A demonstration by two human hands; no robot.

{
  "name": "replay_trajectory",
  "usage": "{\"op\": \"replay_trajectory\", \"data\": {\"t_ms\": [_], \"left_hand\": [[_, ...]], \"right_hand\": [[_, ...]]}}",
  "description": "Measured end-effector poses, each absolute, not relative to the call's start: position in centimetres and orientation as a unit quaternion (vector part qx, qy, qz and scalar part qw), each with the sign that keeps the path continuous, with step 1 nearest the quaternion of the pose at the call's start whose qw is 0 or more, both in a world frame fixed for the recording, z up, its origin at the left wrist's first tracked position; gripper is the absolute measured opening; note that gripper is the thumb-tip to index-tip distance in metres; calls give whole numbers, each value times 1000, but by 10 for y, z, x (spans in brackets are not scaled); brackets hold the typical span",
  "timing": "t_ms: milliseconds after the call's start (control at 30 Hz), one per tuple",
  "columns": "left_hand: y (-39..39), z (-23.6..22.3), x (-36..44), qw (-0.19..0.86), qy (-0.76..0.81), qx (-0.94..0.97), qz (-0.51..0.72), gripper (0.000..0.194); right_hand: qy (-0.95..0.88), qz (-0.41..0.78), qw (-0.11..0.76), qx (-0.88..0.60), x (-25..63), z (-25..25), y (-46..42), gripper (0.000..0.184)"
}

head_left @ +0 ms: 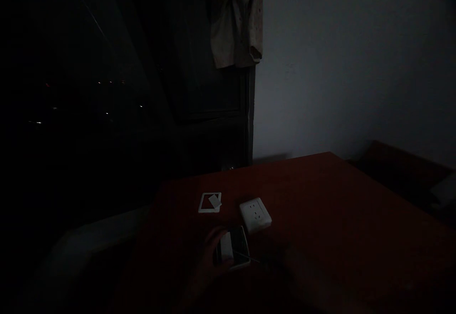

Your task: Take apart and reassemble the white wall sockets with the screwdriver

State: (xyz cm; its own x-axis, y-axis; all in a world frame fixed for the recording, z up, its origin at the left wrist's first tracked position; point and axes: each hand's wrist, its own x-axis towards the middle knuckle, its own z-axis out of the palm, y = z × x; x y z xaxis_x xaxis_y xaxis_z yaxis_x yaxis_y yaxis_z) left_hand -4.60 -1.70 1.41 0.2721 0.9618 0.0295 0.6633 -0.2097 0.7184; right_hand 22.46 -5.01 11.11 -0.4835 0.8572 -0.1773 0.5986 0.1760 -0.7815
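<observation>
The picture is very dark. My left hand [211, 255] is closed around the left side of a square wall switch or socket unit [240, 242], which has a pale rim, a dark middle and a white piece at its left. A thin metal shaft, seemingly of a screwdriver [249, 257], reaches from the right to this unit. My right hand [287, 261] is barely visible at the dark handle end and appears closed on it. Just beyond the unit lies a white wall socket [255, 213], its slotted face up.
A white square frame [201, 208] with a small white plate [215, 202] across it lies on the reddish table [313, 195]. A dark window with small lights is at the left, with a hanging cloth [235, 24] above. A pale wall [338, 67] stands behind.
</observation>
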Motion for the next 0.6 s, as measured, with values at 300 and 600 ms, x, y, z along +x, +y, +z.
{"op": "replay_trajectory", "data": {"t_ms": [300, 600], "left_hand": [[34, 25, -67, 163, 605, 723, 290, 47], [84, 24, -86, 148, 584, 750, 272, 54]], "right_hand": [[-717, 444, 182, -506, 232, 82, -58, 36], [-693, 458, 191, -523, 240, 74, -62, 39]]}}
